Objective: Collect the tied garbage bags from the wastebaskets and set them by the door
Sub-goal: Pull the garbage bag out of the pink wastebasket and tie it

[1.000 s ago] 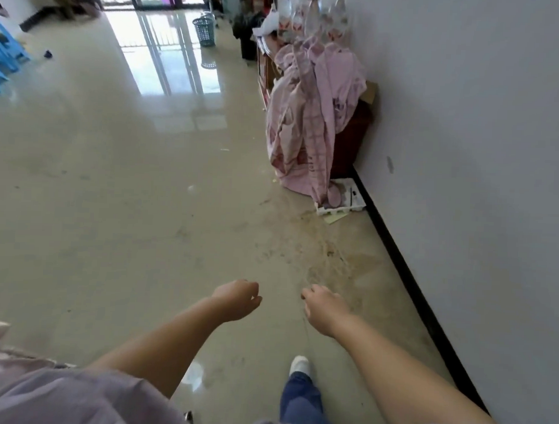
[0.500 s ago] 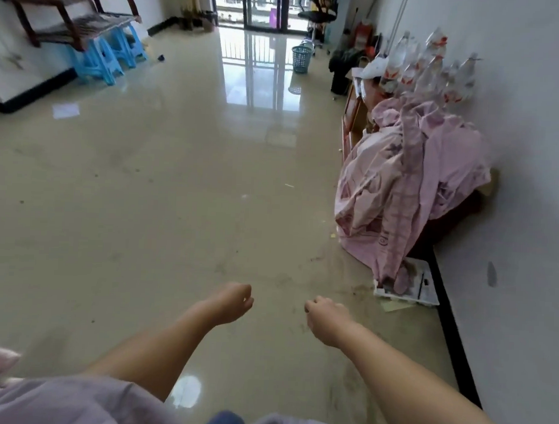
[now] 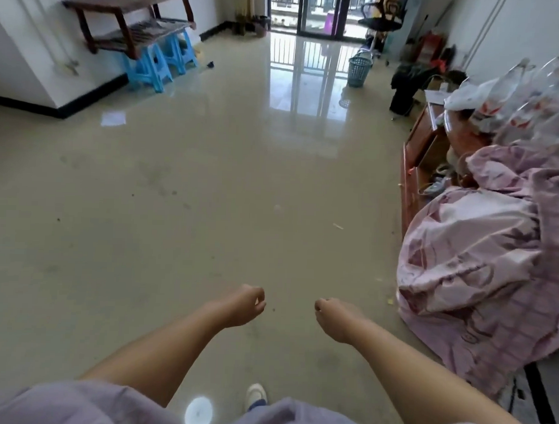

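Note:
My left hand (image 3: 244,306) and my right hand (image 3: 334,318) are held out low in front of me, both curled into loose fists with nothing in them. A teal mesh wastebasket (image 3: 359,72) stands on the floor far ahead, near the glass balcony door (image 3: 313,13). I cannot tell from here whether it holds a bag. A dark bag or bundle (image 3: 403,89) sits on the floor to the right of the wastebasket.
A low wooden cabinet (image 3: 414,172) draped with a pink cloth (image 3: 479,260) lines the right wall, with plastic bottles (image 3: 523,93) on top. Blue stools (image 3: 156,64) sit under a wooden shelf (image 3: 133,19) at the far left. An office chair (image 3: 381,22) stands near the door.
The view has lifted and swung from the right wall toward the far end of the room, and the pink-draped cabinet now sits closer at my right. Both hands stay closed and empty.

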{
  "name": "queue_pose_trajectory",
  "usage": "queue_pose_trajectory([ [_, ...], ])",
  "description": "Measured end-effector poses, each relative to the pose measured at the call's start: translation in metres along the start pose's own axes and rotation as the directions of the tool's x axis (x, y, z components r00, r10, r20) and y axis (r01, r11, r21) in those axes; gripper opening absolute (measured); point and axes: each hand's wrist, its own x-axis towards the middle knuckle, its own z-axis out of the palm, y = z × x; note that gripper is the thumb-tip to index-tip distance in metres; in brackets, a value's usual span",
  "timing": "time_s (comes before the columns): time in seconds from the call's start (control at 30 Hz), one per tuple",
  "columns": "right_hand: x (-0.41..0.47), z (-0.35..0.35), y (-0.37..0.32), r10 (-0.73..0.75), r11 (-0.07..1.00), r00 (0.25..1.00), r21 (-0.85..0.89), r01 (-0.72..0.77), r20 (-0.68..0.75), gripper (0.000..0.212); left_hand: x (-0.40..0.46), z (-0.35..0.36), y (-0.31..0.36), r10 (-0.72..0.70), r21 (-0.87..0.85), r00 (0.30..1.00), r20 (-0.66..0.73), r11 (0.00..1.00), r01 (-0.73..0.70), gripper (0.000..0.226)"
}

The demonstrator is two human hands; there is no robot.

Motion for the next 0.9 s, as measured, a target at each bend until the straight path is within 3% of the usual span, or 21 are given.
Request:
queue_pose_trajectory([
  [0.17,0.099,-0.082,-0.007,0.052,0.99,0.998,0.131,-0.046,-0.042,0.03,0.099,-0.084,-0.034,0.007,0.051,1.0,0.005,0.999,-0.007,0.03],
  [0.43,0.273,-0.186,0.016,0.052,0.995,0.998,0.081,-0.05,-0.027,0.029,0.27,-0.19,-0.078,-0.017,0.029,1.0,0.004,0.999,0.017,0.029],
  [0.7,0.456,-0.346,0.026,-0.042,0.998,0.999,-0.05,0.041,-0.024,0.032,0.436,-0.327,-0.115,-0.077,-0.01,0.993,-0.085,0.997,0.077,0.027],
  [0.9,0.587,-0.437,0.011,-0.13,0.975,0.991,-0.179,0.134,0.034,0.035,0.551,-0.408,-0.157,-0.115,-0.009,0.992,-0.054,0.993,0.114,0.03],
])
